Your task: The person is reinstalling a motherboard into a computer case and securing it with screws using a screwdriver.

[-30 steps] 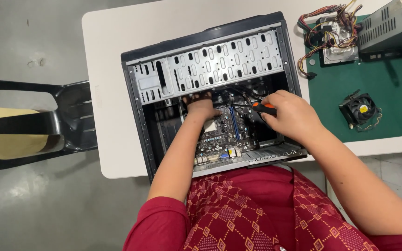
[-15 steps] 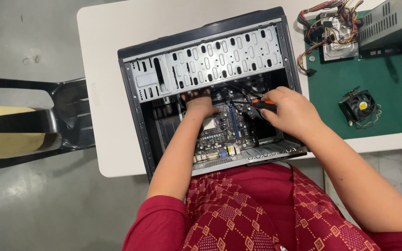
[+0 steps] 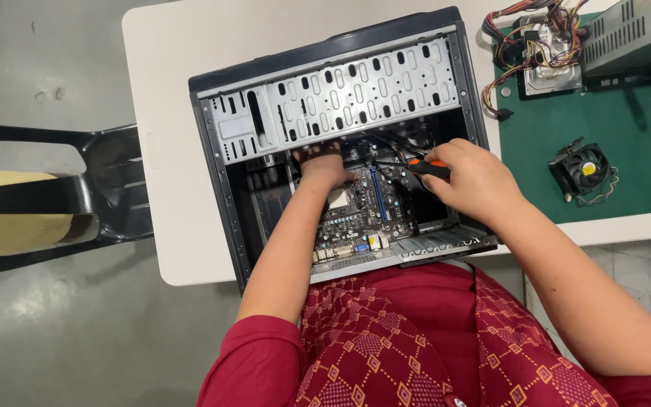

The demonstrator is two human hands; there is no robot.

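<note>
Hands work inside the open computer case [image 3: 340, 143] at the frame's centre, the left hand [image 3: 325, 167] pressed on the motherboard [image 3: 367, 215], fingers shadowed, the right hand [image 3: 476, 181] gripping an orange-handled screwdriver [image 3: 427, 167], its tip hidden among cables; the cooling fan [image 3: 583, 167] lies unmounted on the tabletop [image 3: 175, 90].

A white table [image 3: 175, 90] with rounded corners stood on a grey concrete floor [image 3: 47, 332], marked with faint stains and a soft sheen of light. Left of the left hand, just beside the table's edge, was a black plastic chair [image 3: 107, 188] with pale tan openings. Right of the right hand, a green mat [image 3: 627, 151] covered part of the tabletop. Below that hand, past the table's near edge, lay pale floor tiles [image 3: 642, 279] with dark grout lines. Light was even, without hard shadows.
</note>
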